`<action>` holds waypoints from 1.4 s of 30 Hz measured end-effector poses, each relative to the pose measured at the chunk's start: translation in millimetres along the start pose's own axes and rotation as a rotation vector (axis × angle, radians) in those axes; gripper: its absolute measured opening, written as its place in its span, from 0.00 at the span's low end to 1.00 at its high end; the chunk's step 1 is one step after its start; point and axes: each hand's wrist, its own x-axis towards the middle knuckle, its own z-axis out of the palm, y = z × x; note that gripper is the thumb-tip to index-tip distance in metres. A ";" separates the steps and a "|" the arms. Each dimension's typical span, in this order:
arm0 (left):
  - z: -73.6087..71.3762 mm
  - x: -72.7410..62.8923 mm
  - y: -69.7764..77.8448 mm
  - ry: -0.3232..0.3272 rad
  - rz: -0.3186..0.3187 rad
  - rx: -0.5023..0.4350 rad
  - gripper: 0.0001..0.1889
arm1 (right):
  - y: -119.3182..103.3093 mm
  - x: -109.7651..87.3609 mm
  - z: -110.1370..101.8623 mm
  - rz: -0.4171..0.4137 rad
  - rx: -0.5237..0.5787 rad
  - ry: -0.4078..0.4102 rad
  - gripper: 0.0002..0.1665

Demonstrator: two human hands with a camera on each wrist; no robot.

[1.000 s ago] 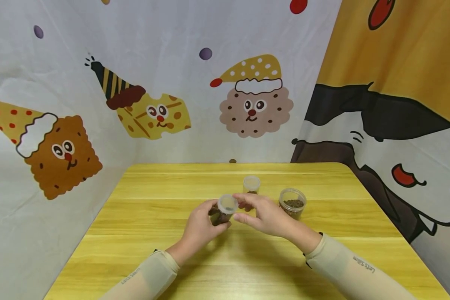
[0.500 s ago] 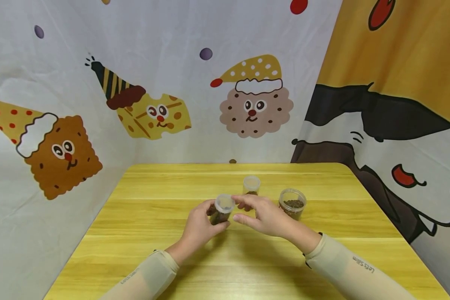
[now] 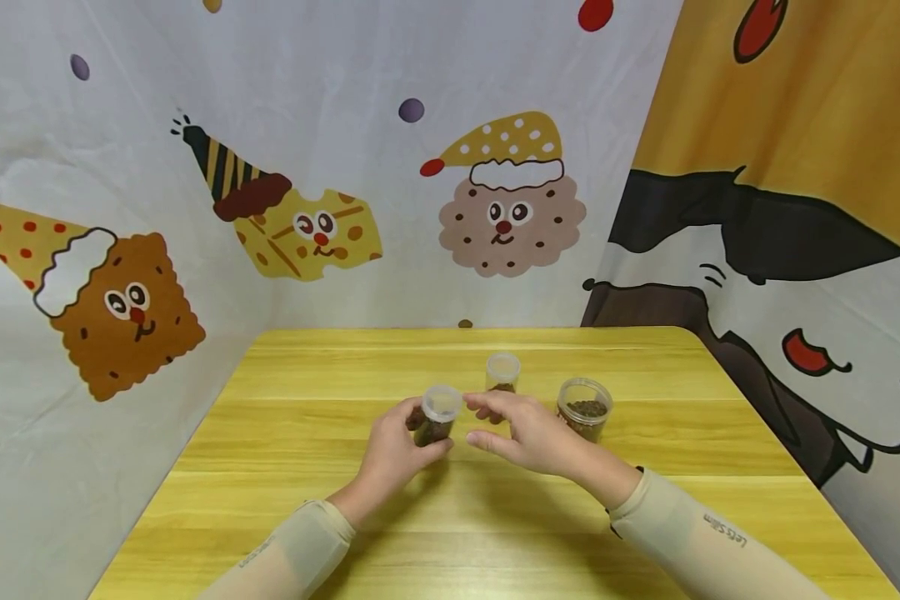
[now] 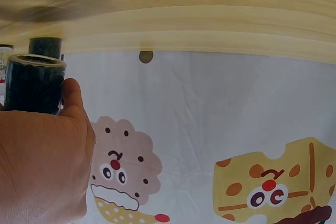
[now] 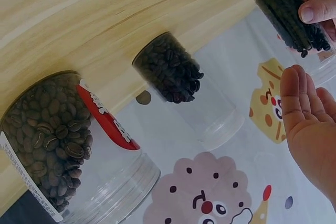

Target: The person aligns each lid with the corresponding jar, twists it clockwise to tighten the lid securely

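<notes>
My left hand (image 3: 392,446) grips a small clear jar (image 3: 433,425) of dark coffee beans, its thumb and fingers wrapped round the sides. The jar leans slightly and is held over the table, with its pale round top facing up. In the left wrist view the underside of this jar (image 4: 34,85) shows beyond the hand (image 4: 42,166). To its right, my right hand (image 3: 528,433) hovers with loosely bent fingers and nothing in them, fingertips close to the jar's top. The right wrist view shows that hand (image 5: 312,129) apart from the held jar (image 5: 286,17).
Behind my right hand a second small jar (image 3: 503,373), partly filled with coffee beans (image 5: 170,69), stands on the wooden table (image 3: 307,367). A wider jar (image 3: 585,407) of brown beans with a red label (image 5: 107,116) stands right of it. A printed cartoon curtain (image 3: 345,108) hangs behind.
My left hand has shifted slightly left with the jar, widening the gap to my right fingertips. The jar has become a little more upright. My right hand stays nearly where it was.
</notes>
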 end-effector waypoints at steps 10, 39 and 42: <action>-3.1 4.2 -6.9 0.005 -0.069 -0.005 0.31 | 4.0 1.2 7.9 0.026 0.022 -0.034 0.33; -7.9 33.2 -35.8 0.057 -0.247 0.015 0.36 | 25.3 24.5 41.2 0.150 -0.020 -0.191 0.38; -6.2 39.6 -38.7 0.066 -0.265 0.017 0.35 | 27.3 27.4 44.7 0.165 -0.013 -0.210 0.39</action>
